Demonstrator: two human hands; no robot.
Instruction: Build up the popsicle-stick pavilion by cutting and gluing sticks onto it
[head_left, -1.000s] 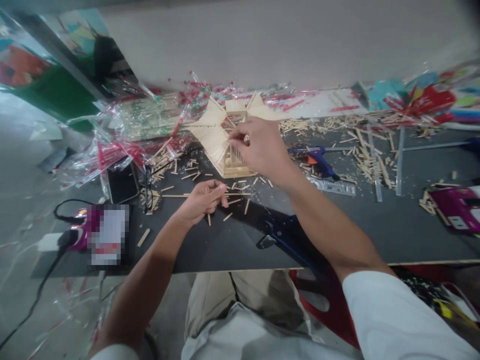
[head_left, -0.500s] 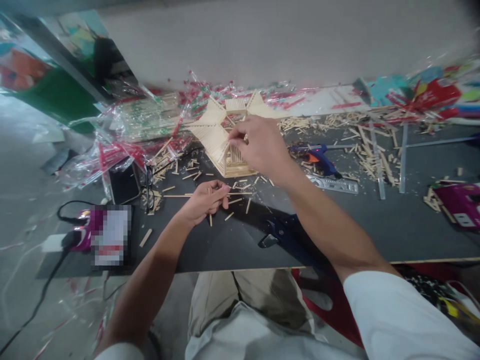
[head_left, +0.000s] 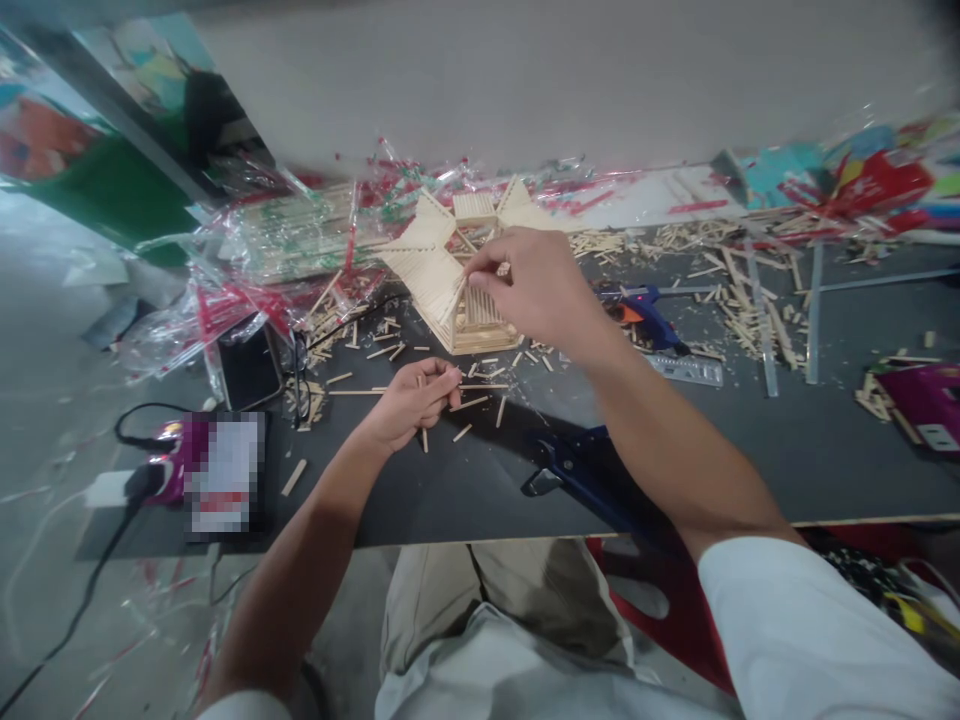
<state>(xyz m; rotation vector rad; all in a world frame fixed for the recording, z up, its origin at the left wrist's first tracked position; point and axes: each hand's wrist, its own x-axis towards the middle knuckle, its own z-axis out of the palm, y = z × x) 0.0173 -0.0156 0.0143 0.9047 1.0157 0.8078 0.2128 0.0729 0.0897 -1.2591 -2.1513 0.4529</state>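
A small model house of thin wooden sticks [head_left: 442,280] stands on the dark board [head_left: 750,460] near its far edge. My right hand [head_left: 536,290] is over the house's front, fingers pinched on a short stick piece at the wall. Nearer to me, my left hand [head_left: 412,400] rests on the board with fingers curled round a few sticks, one long stick [head_left: 352,391] poking out to the left. Cut stick pieces [head_left: 480,395] lie scattered round both hands.
A blue glue gun [head_left: 645,312] and a metal ruler [head_left: 686,370] lie right of the house. Blue-handled cutters [head_left: 570,470] sit under my right forearm. Cellophane-wrapped stick bundles [head_left: 292,240] pile at the left, with a black box [head_left: 244,365], a purple charger [head_left: 169,460] and a magenta box [head_left: 919,405].
My right hand has shifted slightly right along the house's front, still pinched. My left hand stays in place, holding its sticks.
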